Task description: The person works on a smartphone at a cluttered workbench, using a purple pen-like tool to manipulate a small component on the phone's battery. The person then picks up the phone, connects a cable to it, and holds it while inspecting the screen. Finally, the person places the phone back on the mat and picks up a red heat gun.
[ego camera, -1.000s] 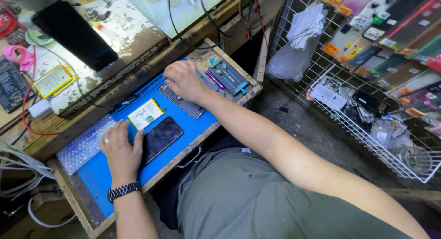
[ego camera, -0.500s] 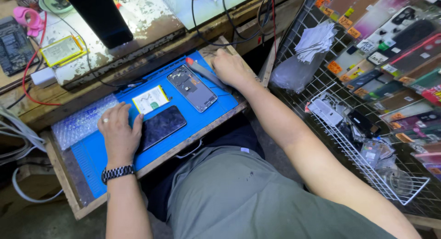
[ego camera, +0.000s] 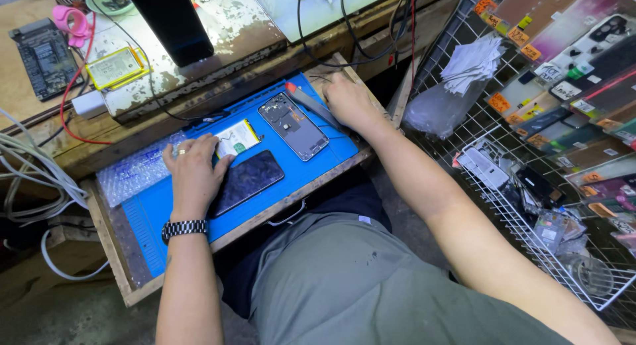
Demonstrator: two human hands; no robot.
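Blue work mat (ego camera: 165,209) lies in a pulled-out wooden drawer tray (ego camera: 119,279) below the worktop (ego camera: 218,40), and carries the items in hand. Left hand (ego camera: 193,176) rests palm down, fingers spread flat, pressing the near end of a dark phone screen panel (ego camera: 255,176) that lies on the mat. Right hand (ego camera: 350,101) sits at the far right corner of the mat, fingers curled; whether it grips anything cannot be told. Just beside it lie grey tools with a red tip (ego camera: 306,100). An opened phone body (ego camera: 293,126), internals facing up, lies between the two hands, apart from both. A white battery (ego camera: 237,137) lies just beside the left fingertips. A sheet of bubble wrap (ego camera: 136,172) covers the mat's left far corner. A wristwatch (ego camera: 184,228) circles the left wrist.
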